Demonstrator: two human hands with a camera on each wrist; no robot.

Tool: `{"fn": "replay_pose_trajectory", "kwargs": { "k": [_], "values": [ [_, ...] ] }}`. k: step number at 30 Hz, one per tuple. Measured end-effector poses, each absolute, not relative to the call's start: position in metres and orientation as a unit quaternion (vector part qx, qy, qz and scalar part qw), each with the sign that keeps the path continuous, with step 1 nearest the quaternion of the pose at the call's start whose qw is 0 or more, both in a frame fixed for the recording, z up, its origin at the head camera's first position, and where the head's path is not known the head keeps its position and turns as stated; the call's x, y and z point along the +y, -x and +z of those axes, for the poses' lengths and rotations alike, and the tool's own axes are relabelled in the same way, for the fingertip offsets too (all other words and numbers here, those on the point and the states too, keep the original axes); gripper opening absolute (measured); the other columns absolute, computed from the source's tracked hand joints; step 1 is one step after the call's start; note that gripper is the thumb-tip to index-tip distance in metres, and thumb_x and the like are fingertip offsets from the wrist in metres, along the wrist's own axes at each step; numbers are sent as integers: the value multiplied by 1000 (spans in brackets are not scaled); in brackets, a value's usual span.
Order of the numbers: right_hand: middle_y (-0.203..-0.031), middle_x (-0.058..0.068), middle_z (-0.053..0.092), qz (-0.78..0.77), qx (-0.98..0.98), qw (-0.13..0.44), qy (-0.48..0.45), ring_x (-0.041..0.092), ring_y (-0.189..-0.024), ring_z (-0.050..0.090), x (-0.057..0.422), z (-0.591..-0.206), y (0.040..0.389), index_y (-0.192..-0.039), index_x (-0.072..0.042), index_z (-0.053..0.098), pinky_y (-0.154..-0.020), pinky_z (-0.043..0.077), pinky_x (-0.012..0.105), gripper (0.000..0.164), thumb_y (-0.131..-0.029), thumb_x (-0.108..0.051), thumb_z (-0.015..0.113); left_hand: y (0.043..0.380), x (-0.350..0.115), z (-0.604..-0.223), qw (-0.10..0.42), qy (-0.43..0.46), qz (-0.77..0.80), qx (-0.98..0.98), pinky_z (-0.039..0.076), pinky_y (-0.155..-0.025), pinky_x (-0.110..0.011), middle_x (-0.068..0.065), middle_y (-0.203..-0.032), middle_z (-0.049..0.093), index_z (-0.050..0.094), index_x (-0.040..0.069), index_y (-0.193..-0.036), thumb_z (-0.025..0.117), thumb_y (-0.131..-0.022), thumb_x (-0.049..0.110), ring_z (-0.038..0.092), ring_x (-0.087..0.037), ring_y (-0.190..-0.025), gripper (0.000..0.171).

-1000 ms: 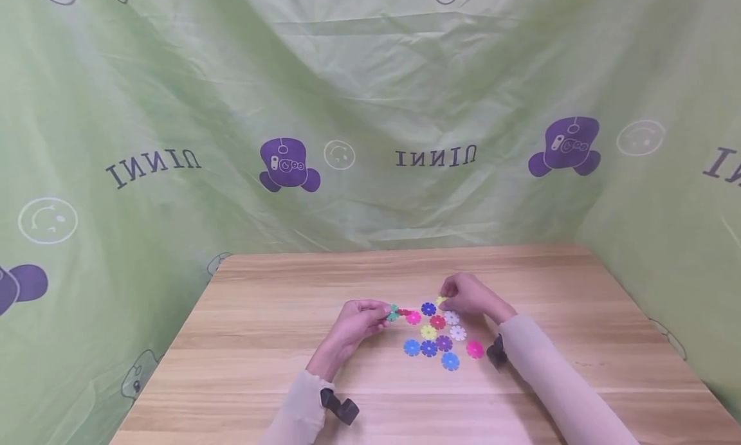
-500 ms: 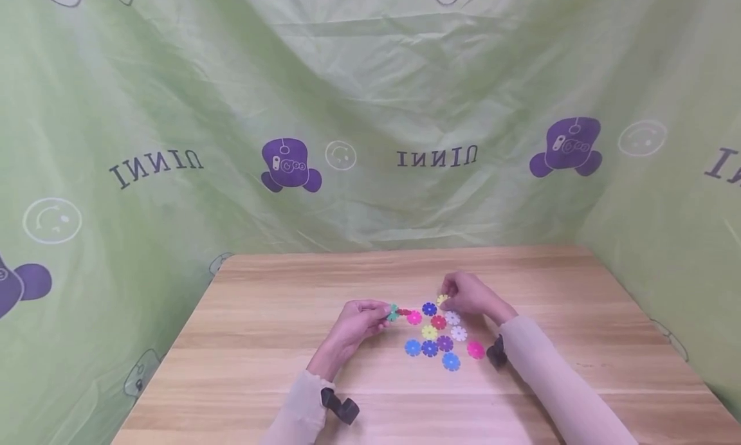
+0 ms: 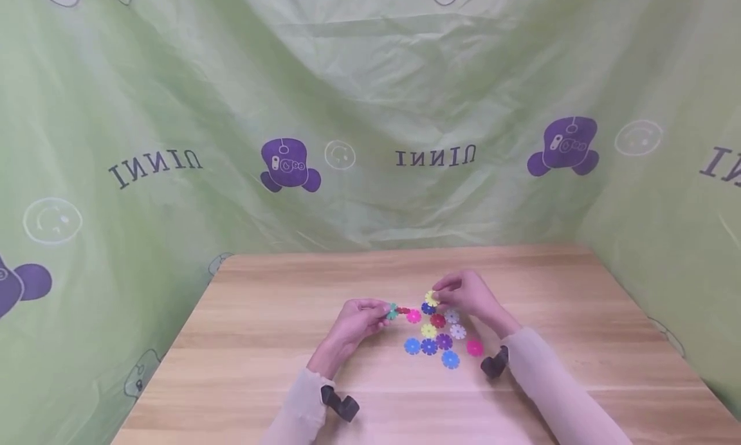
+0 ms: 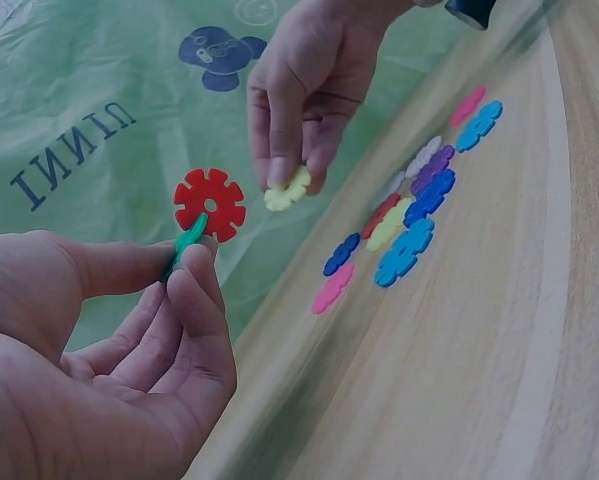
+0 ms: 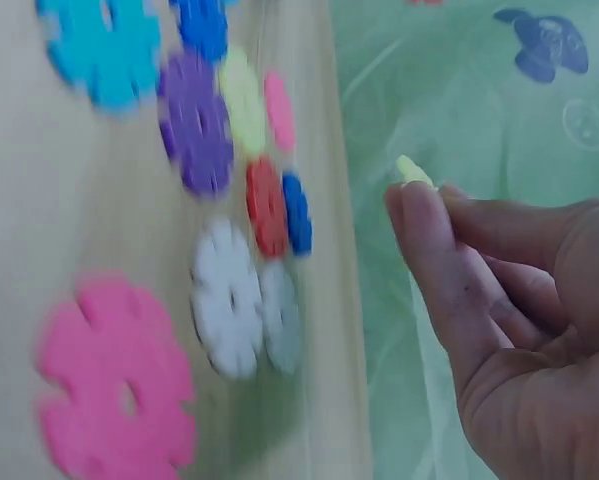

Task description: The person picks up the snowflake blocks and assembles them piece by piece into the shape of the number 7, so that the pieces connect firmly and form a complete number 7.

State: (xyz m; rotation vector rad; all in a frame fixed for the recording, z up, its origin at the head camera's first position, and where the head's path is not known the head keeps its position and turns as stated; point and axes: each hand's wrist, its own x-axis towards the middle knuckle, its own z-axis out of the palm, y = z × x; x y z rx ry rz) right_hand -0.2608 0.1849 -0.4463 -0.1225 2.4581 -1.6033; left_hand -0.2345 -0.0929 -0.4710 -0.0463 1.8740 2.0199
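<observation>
My left hand [image 3: 360,323] pinches a green notched snowflake disc [image 4: 186,240] between thumb and fingers. A red snowflake disc [image 4: 210,204] is joined to the green one, set at an angle to it. My right hand [image 3: 469,297] pinches a yellow snowflake disc [image 3: 431,298] by its edge, lifted off the table. In the head view this yellow disc partly overlaps a dark blue disc [image 3: 428,308] lying below. The right wrist view shows just a small tip of the held yellow disc [image 5: 413,170] beyond the fingertips.
Several loose discs lie flat on the wooden table [image 3: 260,342], among them a pink disc [image 3: 475,347], a light blue disc [image 3: 450,359], a purple disc [image 3: 444,341] and a white disc [image 3: 458,331]. A green printed cloth [image 3: 370,98] hangs behind and along the sides.
My right hand has lifted the yellow disc from the far side of the loose discs and moved it left, towards my left hand. The left hand stays almost still.
</observation>
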Motion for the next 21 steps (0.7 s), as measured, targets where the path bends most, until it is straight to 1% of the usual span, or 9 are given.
{"fn": "replay_pose_trajectory", "kwargs": {
  "k": [6, 12, 16, 21],
  "values": [
    [-101, 17, 81, -575, 808, 119, 44, 29, -88, 80, 180, -444, 246, -114, 5, 74, -87, 65, 43, 26, -93, -8, 78, 237, -93, -472, 195, 8, 721, 665, 59, -79, -21, 0, -89, 75, 73, -4, -117, 76, -96, 12, 70, -9, -80, 27],
    [-96, 17, 81, -617, 774, 140, 25, 29, -85, 81, 179, -444, 233, -113, 4, 74, -87, 65, 46, 28, -91, -12, 81, 238, -92, -472, 195, 10, 724, 662, 59, -78, -20, 0, -90, 75, 73, -4, -116, 75, -96, 11, 70, -9, -80, 25],
    [-96, 17, 81, -629, 763, 149, 25, 27, -83, 80, 177, -448, 228, -114, 4, 74, -86, 64, 48, 29, -90, -10, 81, 236, -93, -473, 194, 10, 722, 664, 59, -78, -21, -1, -91, 75, 73, -4, -116, 74, -97, 11, 70, -10, -81, 25],
    [-103, 19, 81, -643, 751, 143, 39, 26, -89, 81, 174, -451, 225, -120, 7, 72, -89, 64, 48, 33, -90, -5, 80, 236, -94, -473, 192, 6, 722, 664, 59, -79, -21, -1, -91, 75, 72, -4, -117, 75, -96, 11, 70, -10, -81, 26]
  ]
}}
